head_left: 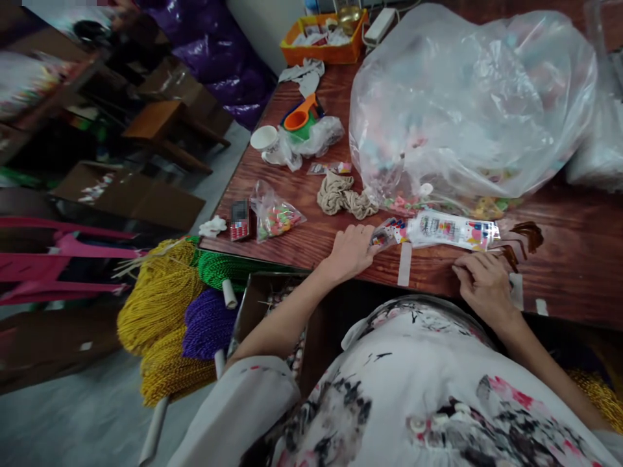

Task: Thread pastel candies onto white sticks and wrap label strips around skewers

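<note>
My left hand (351, 253) rests at the front of the table, fingers closed at the left end of a small clear printed plastic packet (385, 235). Directly right of that packet lies a stack of white printed plastic bags (440, 229). My right hand (487, 284) is near the table's front edge, its fingers curled together; whatever may be between them is hidden. Just beyond its fingertips lie several brown glossy strips (528, 235). Strips of whitish tape (403, 264) stick to the table edge between my hands.
A large clear bag (467, 104) of pastel pieces fills the back of the table (302, 188). Leftward lie a beige cloth (341, 194), a small bag of colourful pieces (277, 219), a calculator (240, 220) and a paper cup (265, 139). Yellow cord bundles (158, 298) stand beside the table.
</note>
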`<state>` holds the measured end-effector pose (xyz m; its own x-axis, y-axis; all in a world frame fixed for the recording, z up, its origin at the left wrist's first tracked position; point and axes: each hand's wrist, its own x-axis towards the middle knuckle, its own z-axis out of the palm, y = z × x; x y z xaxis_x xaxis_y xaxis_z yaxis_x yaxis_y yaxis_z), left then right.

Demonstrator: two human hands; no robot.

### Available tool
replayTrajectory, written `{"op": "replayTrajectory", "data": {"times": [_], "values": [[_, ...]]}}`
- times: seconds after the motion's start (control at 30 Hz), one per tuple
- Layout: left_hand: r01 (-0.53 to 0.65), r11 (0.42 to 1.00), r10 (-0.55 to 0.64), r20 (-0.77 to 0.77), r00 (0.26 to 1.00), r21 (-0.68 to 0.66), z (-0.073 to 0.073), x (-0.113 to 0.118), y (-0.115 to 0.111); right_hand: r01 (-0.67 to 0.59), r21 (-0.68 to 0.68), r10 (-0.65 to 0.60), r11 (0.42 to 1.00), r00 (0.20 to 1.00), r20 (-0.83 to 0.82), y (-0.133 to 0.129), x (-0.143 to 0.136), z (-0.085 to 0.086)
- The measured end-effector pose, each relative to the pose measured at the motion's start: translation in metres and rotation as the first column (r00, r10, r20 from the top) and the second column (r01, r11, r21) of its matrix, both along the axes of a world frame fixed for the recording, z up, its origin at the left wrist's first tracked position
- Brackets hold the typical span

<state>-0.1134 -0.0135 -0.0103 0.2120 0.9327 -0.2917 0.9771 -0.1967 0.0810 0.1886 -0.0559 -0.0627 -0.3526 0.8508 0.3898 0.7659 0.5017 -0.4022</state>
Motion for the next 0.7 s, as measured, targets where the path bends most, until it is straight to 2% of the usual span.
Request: {"op": "replayTrajectory", "data": {"times": [0.13,0.2,0.23,0.27,0.3,0.37,0.4,0.43,0.47,0.53,0.6,0.63,0.7], "values": [[-0.005,1.0,0.006,0.052,0.999,-0.012,0.0,0.004,-0.004,-0.083,-0.058,0.082,0.995,0.996,-0.021,-0.006,-0.018,-0.006],[-0.043,0.999,0.048,0.207,0.977,-0.031,-0.002,-0.002,-0.003,-0.107,-0.082,0.097,0.991,0.988,-0.118,-0.008,-0.026,-0.004],[-0.073,0.996,0.088,0.34,0.936,-0.057,-0.003,-0.005,-0.002,-0.11,-0.103,0.088,0.989,0.976,-0.198,-0.008,-0.029,-0.002],[-0.106,0.989,0.144,0.498,0.855,-0.104,-0.004,-0.007,-0.003,-0.11,-0.14,0.065,0.984,0.953,-0.295,-0.007,-0.033,0.0],[-0.133,0.975,0.217,0.653,0.725,-0.176,-0.004,-0.007,-0.004,-0.114,-0.195,0.028,0.974,0.917,-0.398,-0.004,-0.036,0.003],[-0.133,0.919,0.392,0.844,0.365,-0.37,-0.003,-0.002,-0.01,-0.145,-0.308,-0.069,0.94,0.805,-0.589,0.004,-0.044,0.009],[-0.103,0.88,0.475,0.859,0.19,-0.463,-0.002,0.004,-0.015,-0.171,-0.344,-0.111,0.923,0.739,-0.665,0.009,-0.048,0.013],[-0.068,0.839,0.543,0.838,0.048,-0.54,-0.002,0.012,-0.022,-0.197,-0.358,-0.141,0.913,0.671,-0.728,0.015,-0.052,0.017],[-0.032,0.8,0.596,0.8,-0.059,-0.599,-0.001,0.022,-0.029,-0.22,-0.352,-0.154,0.91,0.609,-0.778,0.02,-0.057,0.021],[0.041,0.734,0.671,0.715,-0.196,-0.678,-0.001,0.041,-0.044,-0.244,-0.331,-0.153,0.911,0.546,-0.824,0.027,-0.063,0.028],[0.132,0.673,0.733,0.632,-0.251,-0.728,-0.003,0.054,-0.057,-0.255,-0.325,-0.118,0.911,0.595,-0.795,0.028,-0.066,0.033],[0.191,0.64,0.765,0.597,-0.242,-0.744,-0.005,0.057,-0.061,-0.265,-0.327,-0.085,0.907,0.645,-0.76,0.027,-0.067,0.034],[0.333,0.57,0.818,0.557,-0.143,-0.751,-0.01,0.059,-0.063,-0.298,-0.325,-0.005,0.897,0.73,-0.683,0.023,-0.067,0.034]]}}
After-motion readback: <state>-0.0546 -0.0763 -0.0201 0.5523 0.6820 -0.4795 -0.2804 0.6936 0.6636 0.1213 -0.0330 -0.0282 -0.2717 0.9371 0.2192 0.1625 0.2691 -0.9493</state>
